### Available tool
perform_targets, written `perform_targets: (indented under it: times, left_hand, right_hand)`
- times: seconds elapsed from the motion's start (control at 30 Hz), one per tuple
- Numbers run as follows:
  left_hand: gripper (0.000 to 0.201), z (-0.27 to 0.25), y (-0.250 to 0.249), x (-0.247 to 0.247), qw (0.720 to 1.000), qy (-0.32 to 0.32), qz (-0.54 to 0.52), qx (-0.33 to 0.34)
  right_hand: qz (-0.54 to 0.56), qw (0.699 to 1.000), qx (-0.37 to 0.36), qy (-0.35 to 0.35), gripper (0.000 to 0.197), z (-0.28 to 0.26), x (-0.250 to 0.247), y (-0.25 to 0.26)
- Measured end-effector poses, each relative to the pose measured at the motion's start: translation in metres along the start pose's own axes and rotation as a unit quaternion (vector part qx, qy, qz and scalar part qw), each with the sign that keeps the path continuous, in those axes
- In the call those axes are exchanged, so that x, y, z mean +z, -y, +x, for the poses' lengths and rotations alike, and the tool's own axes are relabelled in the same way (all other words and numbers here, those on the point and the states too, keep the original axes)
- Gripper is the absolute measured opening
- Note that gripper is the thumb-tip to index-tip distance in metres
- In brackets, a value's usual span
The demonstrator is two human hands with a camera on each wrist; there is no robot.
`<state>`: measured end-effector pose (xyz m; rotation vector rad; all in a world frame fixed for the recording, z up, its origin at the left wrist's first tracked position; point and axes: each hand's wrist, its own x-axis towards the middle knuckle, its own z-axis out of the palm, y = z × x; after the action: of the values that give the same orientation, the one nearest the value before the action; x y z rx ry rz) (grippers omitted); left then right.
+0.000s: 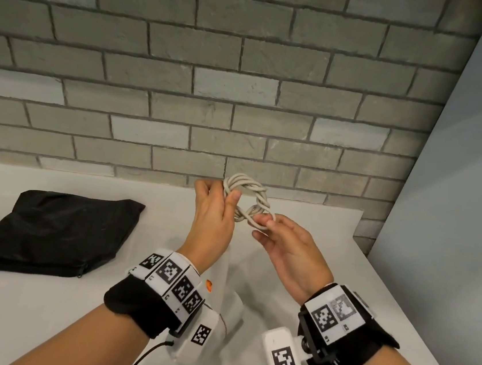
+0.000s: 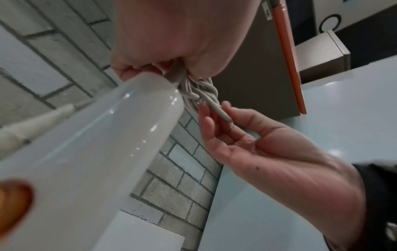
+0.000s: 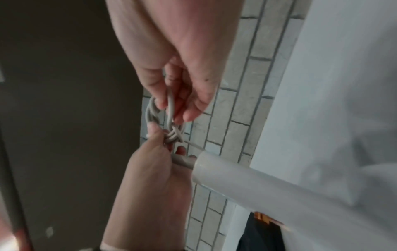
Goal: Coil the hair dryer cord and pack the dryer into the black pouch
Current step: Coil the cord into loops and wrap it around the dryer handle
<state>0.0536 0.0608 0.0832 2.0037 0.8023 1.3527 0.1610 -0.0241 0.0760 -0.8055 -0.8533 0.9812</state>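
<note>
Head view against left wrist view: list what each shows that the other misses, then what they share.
Only the head view shows the black pouch lying flat on the white counter, and both wrist bands. Only the left wrist view shows the dryer's handle close up, with the cord leaving its end under the left hand. Both show the coiled cord, gripped by the left hand and pinched by the right hand.

So the flat black fabric pouch (image 1: 47, 235) lies on the white countertop (image 1: 372, 287), off to the left. Grey brick wall (image 1: 214, 89) runs behind the counter. The coiled beige cord (image 1: 246, 201) is up above the counter, right of the pouch, between both hands. The white glossy hair dryer (image 2: 96, 144) hangs below the coil, I think.
</note>
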Motion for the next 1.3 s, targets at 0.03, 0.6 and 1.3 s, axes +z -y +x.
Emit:
perform_targets:
  times: [0.03,0.6,1.3]
  left_hand:
    - [0.012,0.0,0.0,0.0,1.0,0.005,0.001,-0.004]
    - [0.024,0.003,-0.002,-0.001,0.994,0.016,-0.077,-0.07]
    - [0.026,0.017,-0.017,-0.025,0.858,0.22,-0.4,-0.234]
  right_hand:
    - [0.041,0.999,0.005,0.008,0.025,0.001,-0.001,0.0]
    - [-0.399,0.916,-0.037,0.002,0.021,-0.001,-0.028,0.027]
    - [-0.169,0.985,0.021,0.001,0.018,-0.004,-0.043,0.026]
